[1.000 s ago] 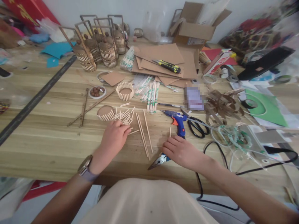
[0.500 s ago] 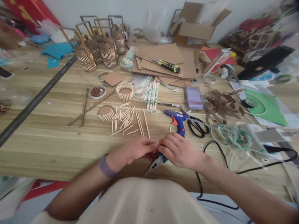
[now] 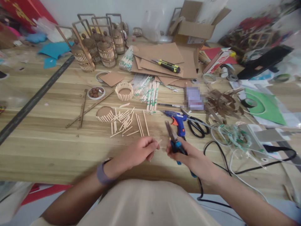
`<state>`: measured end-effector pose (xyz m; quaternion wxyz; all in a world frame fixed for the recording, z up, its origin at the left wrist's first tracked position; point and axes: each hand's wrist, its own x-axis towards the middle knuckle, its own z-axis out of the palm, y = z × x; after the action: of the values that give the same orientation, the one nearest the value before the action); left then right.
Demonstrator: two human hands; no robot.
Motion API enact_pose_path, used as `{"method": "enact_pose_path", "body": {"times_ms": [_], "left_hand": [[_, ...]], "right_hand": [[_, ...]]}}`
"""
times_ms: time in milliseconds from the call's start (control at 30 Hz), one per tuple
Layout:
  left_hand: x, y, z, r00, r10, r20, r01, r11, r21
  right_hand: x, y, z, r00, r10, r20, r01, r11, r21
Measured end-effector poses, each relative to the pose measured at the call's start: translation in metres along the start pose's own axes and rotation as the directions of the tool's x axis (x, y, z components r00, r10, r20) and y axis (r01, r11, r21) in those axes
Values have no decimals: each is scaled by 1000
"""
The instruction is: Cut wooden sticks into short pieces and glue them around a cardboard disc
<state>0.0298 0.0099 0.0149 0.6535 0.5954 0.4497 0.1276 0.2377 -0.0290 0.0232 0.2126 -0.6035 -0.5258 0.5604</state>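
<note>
My right hand (image 3: 185,153) is closed around the dark and blue handles of a pair of pliers (image 3: 172,133), whose jaws point away from me. To its left, my left hand (image 3: 143,150) pinches a short wooden stick (image 3: 160,141) between thumb and fingers. Beyond that hand lies a loose pile of cut sticks (image 3: 125,121), with several longer ones beside it. A cardboard disc partly edged with sticks (image 3: 105,113) rests left of the pile. Behind it stands a round stick-walled cup (image 3: 124,91).
A blue glue gun (image 3: 178,121) and black-handled scissors (image 3: 198,127) lie just beyond my right hand. The black cord (image 3: 217,149) loops at right. Farther back are a bowl of brown balls (image 3: 96,93), wrapped chopsticks (image 3: 152,96), a utility knife (image 3: 167,66) on cardboard and several lanterns (image 3: 107,55).
My hands have moved apart. The pliers have swung up in my right hand, from pointing down toward me to pointing away. My left hand still pinches near the same spot.
</note>
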Motion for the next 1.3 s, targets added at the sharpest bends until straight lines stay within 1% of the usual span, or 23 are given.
{"method": "enact_pose_path", "body": {"times_ms": [33, 67, 133, 300, 433, 533, 667, 767, 967, 1100, 1300], "left_hand": [[-2, 3, 0, 1000, 9, -1, -9, 999, 34], [-3, 6, 0, 1000, 14, -3, -14, 998, 64], [-6, 10, 0, 1000, 22, -7, -21, 994, 110], [-6, 11, 4, 998, 44, -33, -38, 982, 186], [-5, 9, 7, 996, 72, -57, -58, 974, 220], [-4, 8, 8, 992, 98, -82, -74, 964, 256], [-3, 7, 8, 988, 133, -79, -105, 952, 289], [-4, 7, 8, 987, 150, -64, -123, 941, 315], [-6, 10, 10, 983, 177, -58, -141, 911, 388], [-5, 10, 14, 976, 212, -55, -172, 897, 408], [-5, 8, 20, 976, 204, -81, -143, 870, 471]], "right_hand": [[-3, -3, 2, 995, 84, 52, -89, 992, 85], [-5, -7, 4, 985, 142, 94, -155, 977, 145], [-7, -11, 8, 972, 182, 148, -211, 955, 210], [-7, -11, 12, 965, 168, 201, -218, 940, 261], [-5, -10, 12, 967, 155, 202, -197, 959, 205], [-5, -10, 12, 967, 154, 203, -195, 960, 199], [-5, -12, 12, 968, 141, 209, -182, 964, 193], [-5, -13, 12, 965, 152, 215, -195, 961, 196], [-5, -12, 16, 968, 157, 197, -187, 972, 145], [-4, -7, 18, 968, 171, 186, -200, 969, 149], [-3, 2, 21, 977, 157, 141, -174, 978, 115]]}}
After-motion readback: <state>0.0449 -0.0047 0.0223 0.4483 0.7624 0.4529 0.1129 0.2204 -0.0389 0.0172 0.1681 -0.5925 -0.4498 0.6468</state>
